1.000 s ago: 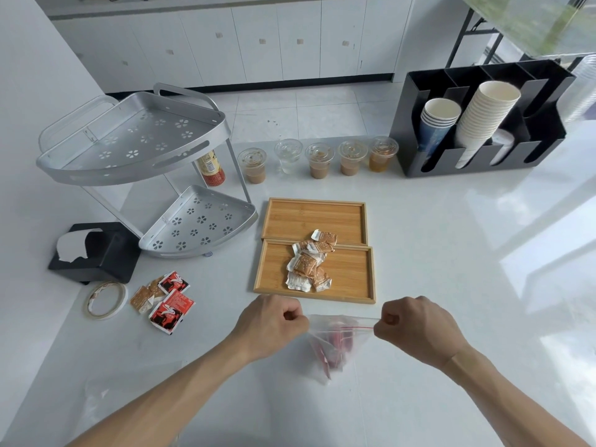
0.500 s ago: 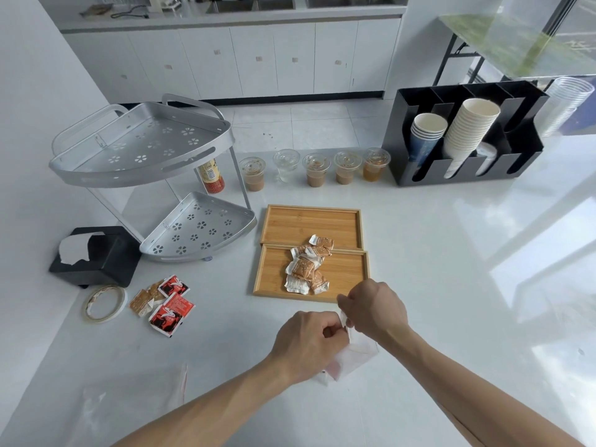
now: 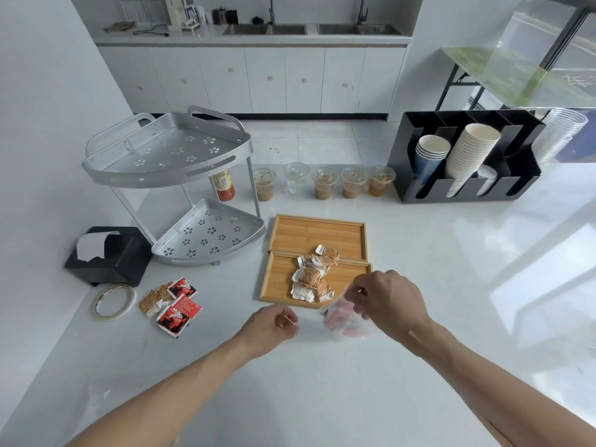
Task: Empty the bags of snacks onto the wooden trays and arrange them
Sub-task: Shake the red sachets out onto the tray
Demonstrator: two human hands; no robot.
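At lower centre, the right hand [image 3: 388, 303] pinches a clear plastic bag [image 3: 346, 321] holding red snack packets, just off the near tray's [image 3: 277, 287] lower right corner. The left hand [image 3: 269, 327] sits left of the bag, fingers curled loosely, gripping nothing visible. A pile of brown snack packets [image 3: 314, 274] spans the 2 wooden trays; the far tray [image 3: 298, 233] is mostly bare.

Clear bag [image 3: 345, 321] of red snacks lifted beside near tray [image 3: 277, 285] piled with tan packets [image 3: 314, 274], far tray [image 3: 317, 235] bare
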